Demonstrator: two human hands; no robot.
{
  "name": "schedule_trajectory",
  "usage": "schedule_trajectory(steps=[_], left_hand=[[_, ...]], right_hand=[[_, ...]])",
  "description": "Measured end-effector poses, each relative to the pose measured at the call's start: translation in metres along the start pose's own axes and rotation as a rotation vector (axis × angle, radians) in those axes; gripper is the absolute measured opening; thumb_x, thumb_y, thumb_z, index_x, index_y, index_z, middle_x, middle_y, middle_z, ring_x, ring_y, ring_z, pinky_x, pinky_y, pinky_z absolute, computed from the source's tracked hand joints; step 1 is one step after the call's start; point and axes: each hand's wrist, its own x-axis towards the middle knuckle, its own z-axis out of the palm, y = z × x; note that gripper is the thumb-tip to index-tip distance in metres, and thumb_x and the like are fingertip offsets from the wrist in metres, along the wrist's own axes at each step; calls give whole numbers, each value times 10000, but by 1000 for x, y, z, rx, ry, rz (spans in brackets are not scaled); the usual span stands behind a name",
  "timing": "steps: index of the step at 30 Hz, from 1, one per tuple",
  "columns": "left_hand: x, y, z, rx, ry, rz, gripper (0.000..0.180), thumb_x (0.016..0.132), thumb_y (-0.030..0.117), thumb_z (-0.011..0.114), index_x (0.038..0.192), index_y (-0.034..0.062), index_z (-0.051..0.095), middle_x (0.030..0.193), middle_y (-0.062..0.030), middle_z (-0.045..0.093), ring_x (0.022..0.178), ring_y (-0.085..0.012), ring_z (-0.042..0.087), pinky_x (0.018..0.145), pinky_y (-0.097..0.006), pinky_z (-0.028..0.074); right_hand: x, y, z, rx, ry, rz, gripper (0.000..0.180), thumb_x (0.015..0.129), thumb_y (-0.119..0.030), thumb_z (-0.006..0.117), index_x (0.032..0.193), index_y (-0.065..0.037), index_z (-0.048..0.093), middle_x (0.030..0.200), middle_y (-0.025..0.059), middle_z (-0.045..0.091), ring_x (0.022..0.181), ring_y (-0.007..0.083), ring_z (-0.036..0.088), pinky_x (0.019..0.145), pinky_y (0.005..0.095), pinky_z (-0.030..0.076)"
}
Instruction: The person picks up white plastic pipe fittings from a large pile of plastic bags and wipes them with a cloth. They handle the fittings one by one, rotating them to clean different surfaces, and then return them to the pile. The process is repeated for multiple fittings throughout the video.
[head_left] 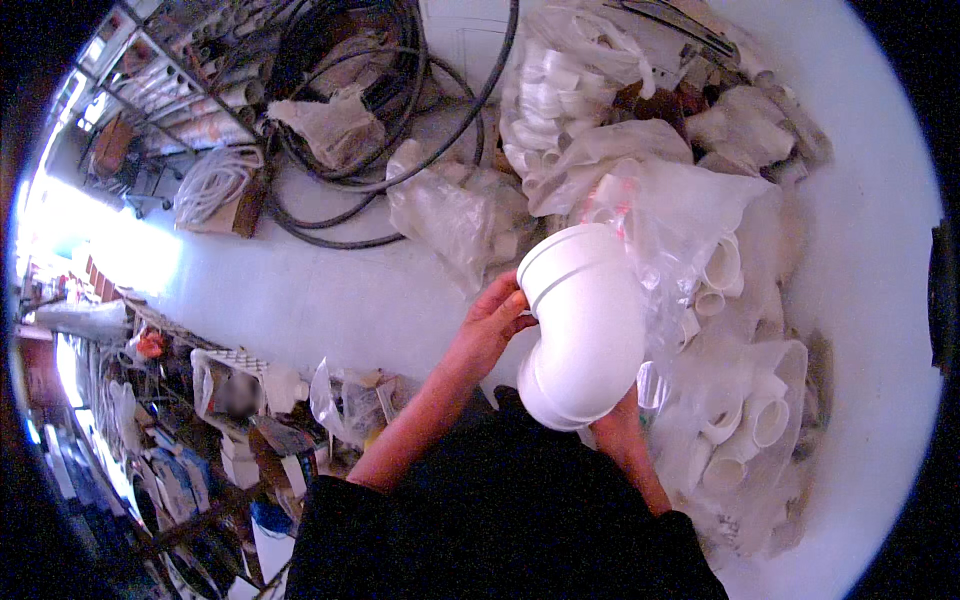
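A large white plastic pipe elbow (590, 320) is held up in front of me, its bend facing right and a ridged collar at each end. My left hand (497, 318) grips the upper collar from the left, thumb and fingers against its rim. Under the lower end, my right hand (622, 428) supports the elbow from the right; most of its fingers are hidden behind the fitting. Just beyond the elbow lies a clear plastic bag (690, 215) of white fittings.
Bags of white pipe fittings (745, 430) line the right side by a pale wall (880, 300). Black hose coils (400, 180) and a coiled white hose (215, 190) lie on the far floor. A rack of pipes (190, 90) stands far left; cluttered goods (240, 400) fill the near left.
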Motion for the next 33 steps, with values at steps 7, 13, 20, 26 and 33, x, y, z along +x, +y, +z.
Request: schedule_trajectory(steps=[7,13,20,26,33], left_hand=[[-35,-6,21,289,-27,29,1032,717,599,676,1442,23,219,1449,-134,322,1350,-287,259,1085,-431,249],[-41,-48,18,191,277,109,925,717,506,740,1355,4,296,1266,-151,485,1163,-251,469,991,-411,375],[-37,-51,-7,-15,358,147,884,728,476,740,1325,-31,331,1231,-163,516,1136,-269,507,977,-403,394],[-36,-34,-33,-24,495,233,818,751,446,732,1296,-41,366,1206,-168,528,1113,-260,520,949,-389,413],[-37,-20,-94,-39,479,246,700,783,396,715,1260,-14,407,1185,-141,540,1062,-235,551,910,-362,440]], right_hand=[[53,86,-11,883,84,351,496,817,-226,655,1218,1,470,1177,149,558,1054,263,550,897,364,453],[57,51,-5,497,334,89,498,817,-132,657,1248,33,469,1202,124,550,1048,230,552,917,329,442],[53,45,-38,251,68,135,539,885,-261,615,1285,36,410,1235,165,527,1112,271,511,964,363,405],[43,-27,-65,-35,35,94,484,891,-317,592,1219,24,491,1159,177,580,1044,262,564,900,354,443],[51,-79,12,250,-181,72,531,853,-264,644,1263,17,459,1201,178,555,1073,270,551,927,374,434]])
